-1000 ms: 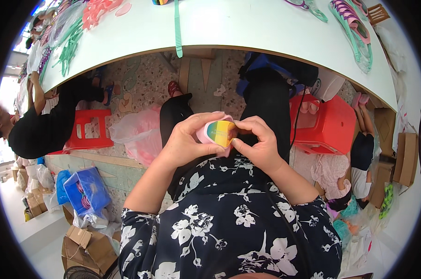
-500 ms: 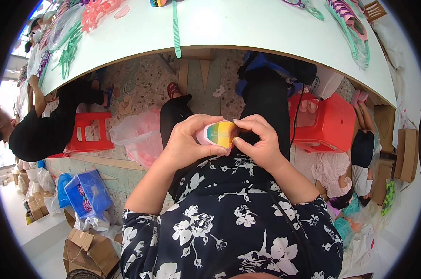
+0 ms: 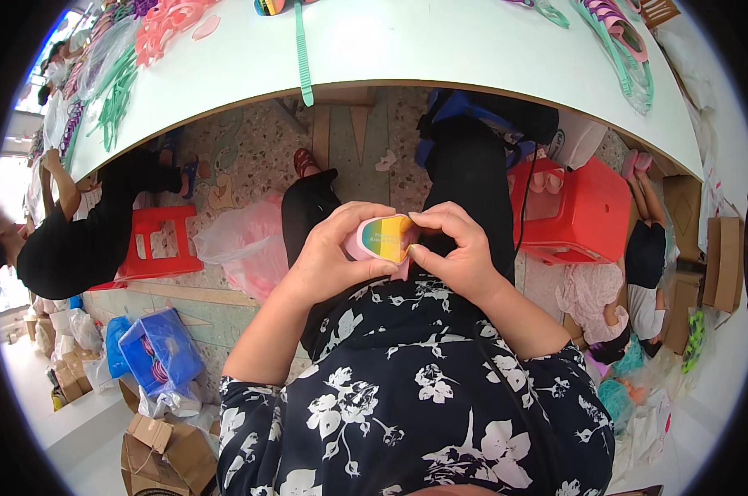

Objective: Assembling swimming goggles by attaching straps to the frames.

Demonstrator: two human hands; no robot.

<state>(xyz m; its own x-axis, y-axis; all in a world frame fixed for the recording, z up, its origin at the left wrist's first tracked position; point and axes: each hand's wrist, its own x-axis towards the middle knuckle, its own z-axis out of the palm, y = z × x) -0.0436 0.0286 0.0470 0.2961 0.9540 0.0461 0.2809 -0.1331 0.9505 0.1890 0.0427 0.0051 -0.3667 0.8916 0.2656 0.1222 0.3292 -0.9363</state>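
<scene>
Above my lap I hold a small pink piece with a rounded, rainbow-coloured printed face (image 3: 382,238). My left hand (image 3: 328,248) is closed around its left side, the thumb along the lower edge and the fingers behind. The thumb and forefinger of my right hand (image 3: 457,248) pinch its right edge, where a yellow part shows between the fingertips. The back of the piece is hidden by my hands. Ahead of me on the white table (image 3: 473,58), a green ribbed strap (image 3: 303,58) hangs over the edge, beside another rainbow-coloured piece (image 3: 268,7).
Pink strips (image 3: 163,29) and green straps (image 3: 114,95) lie at the table's left; purple, pink and green strapped items (image 3: 618,41) lie at its right. Red stools (image 3: 589,219) and a pink-filled plastic bag (image 3: 250,244) stand near my legs. A person (image 3: 76,240) sits at left.
The piece has tilted slightly in my hands, and its right edge looks more open near my right fingertips. Both hands keep their grip. The view has shifted a little.
</scene>
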